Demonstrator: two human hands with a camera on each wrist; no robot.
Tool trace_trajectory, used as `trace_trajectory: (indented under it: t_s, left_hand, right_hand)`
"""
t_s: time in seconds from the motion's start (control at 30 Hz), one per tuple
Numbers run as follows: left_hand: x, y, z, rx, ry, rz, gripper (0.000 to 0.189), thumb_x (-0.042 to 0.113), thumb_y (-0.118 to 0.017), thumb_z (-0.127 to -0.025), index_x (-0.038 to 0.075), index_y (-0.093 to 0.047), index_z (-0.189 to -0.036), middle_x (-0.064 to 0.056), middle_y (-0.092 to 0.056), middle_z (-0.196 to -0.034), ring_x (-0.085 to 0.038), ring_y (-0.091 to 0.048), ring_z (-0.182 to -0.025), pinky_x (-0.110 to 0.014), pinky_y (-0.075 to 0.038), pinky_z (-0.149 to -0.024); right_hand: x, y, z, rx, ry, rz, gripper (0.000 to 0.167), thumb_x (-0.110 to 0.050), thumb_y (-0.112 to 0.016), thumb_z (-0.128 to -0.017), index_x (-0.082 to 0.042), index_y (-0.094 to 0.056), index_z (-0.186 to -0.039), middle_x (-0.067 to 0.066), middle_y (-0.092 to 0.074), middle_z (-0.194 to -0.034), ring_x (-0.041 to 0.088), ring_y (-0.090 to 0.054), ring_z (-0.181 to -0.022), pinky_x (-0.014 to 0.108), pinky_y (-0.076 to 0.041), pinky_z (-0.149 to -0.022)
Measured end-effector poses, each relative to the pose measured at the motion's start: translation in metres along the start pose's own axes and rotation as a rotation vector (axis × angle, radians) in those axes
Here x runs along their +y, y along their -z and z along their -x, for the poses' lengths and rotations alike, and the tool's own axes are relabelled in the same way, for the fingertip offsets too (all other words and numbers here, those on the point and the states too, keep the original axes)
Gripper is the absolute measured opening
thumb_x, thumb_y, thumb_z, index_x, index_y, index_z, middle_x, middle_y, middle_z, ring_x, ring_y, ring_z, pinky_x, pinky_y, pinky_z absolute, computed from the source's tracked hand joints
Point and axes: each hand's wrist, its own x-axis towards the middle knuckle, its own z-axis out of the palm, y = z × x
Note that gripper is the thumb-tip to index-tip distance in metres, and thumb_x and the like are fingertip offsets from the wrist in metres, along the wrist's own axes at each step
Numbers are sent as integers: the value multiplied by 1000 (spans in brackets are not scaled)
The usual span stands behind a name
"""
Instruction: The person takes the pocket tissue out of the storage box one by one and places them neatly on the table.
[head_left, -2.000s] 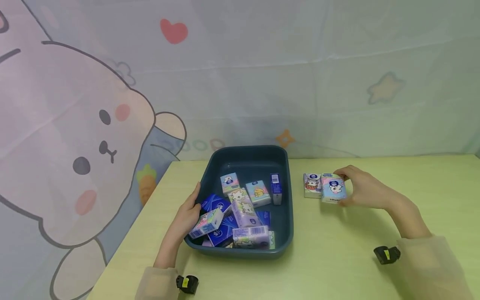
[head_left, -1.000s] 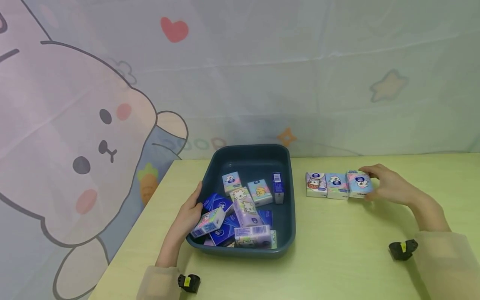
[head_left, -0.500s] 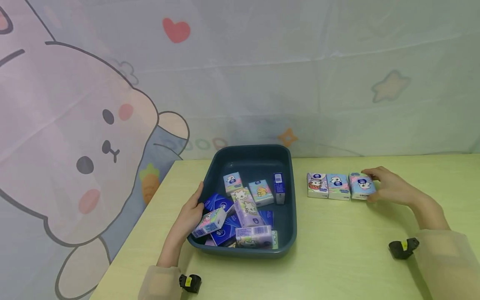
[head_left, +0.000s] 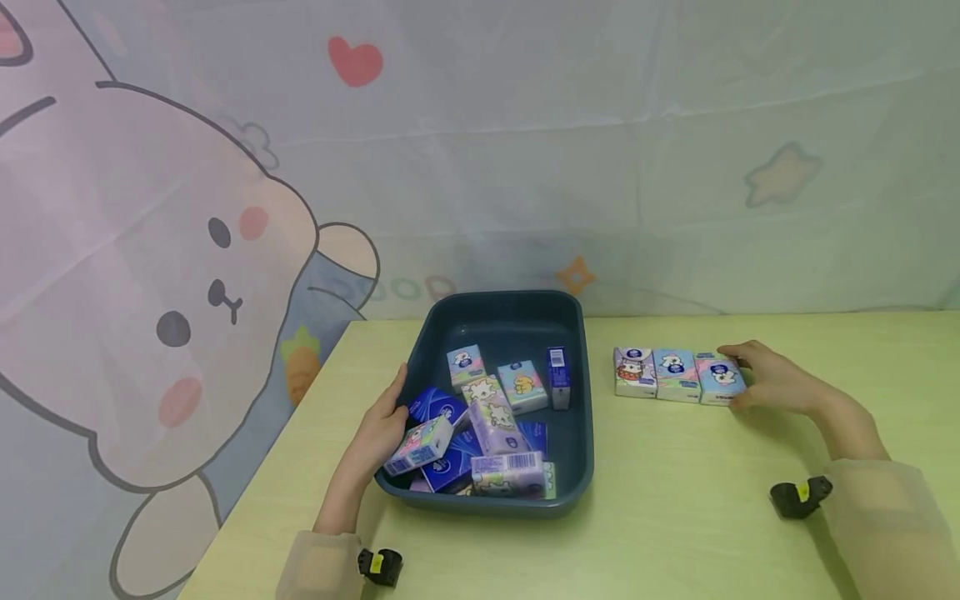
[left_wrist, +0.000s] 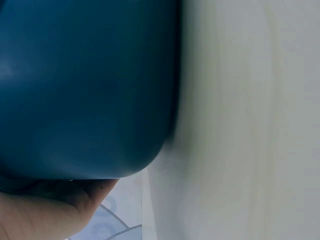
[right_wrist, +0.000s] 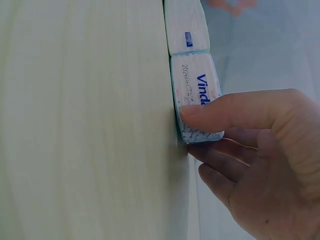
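Observation:
My left hand (head_left: 380, 427) grips the left rim of a dark blue plastic bin (head_left: 480, 305); in the left wrist view that hand (left_wrist: 60, 207) lies against the bin's wall (left_wrist: 90, 100). Right of the bin, my right hand (head_left: 772, 379) pinches a pink-and-blue tissue pack (head_left: 720, 380) by its right end, thumb in front and fingers behind. This pack sits flush against a second tissue pack (head_left: 677, 373), beside a purple-and-white one (head_left: 634, 372), forming a row of three. In the right wrist view, the thumb (right_wrist: 220, 114) presses the lettered side of the held pack (right_wrist: 192, 75).
Several tissue packs lie jumbled in the bin, among them a purple one (head_left: 495, 421) and a blue one (head_left: 558, 377) standing on edge. The light wooden table (head_left: 660, 517) backs onto a cartoon-printed cloth (head_left: 525, 183).
My right hand has moved right with the tissue pack, set it down at the row's right end and nudged it left against its neighbour. The left hand stays on the bin.

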Motion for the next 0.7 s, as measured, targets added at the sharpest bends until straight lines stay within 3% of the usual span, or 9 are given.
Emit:
trace_trajectory:
  t_s: [0.3, 0.7]
  left_hand:
    - [0, 0, 0, 4, 9, 2, 60, 8, -29, -100, 15, -8, -156, -11, -8, -163, -34, -6, -150, -52, -9, -121]
    - [0, -1, 0, 7, 9, 9, 61, 8, -30, -99, 17, -9, -156, -11, -9, -163, -33, -7, -150, -51, -9, -121]
  right_hand:
    - [-3, -1, 2, -12, 8, 7, 88, -11, -75, -71, 20, -28, -139, 40, -34, -136, 53, -39, -121, 70, -33, -98]
    - [-13, 3, 1, -30, -21, 24, 101, -17, -79, -71, 19, -19, -143, 44, -23, -141, 59, -28, -126, 75, -26, -100]
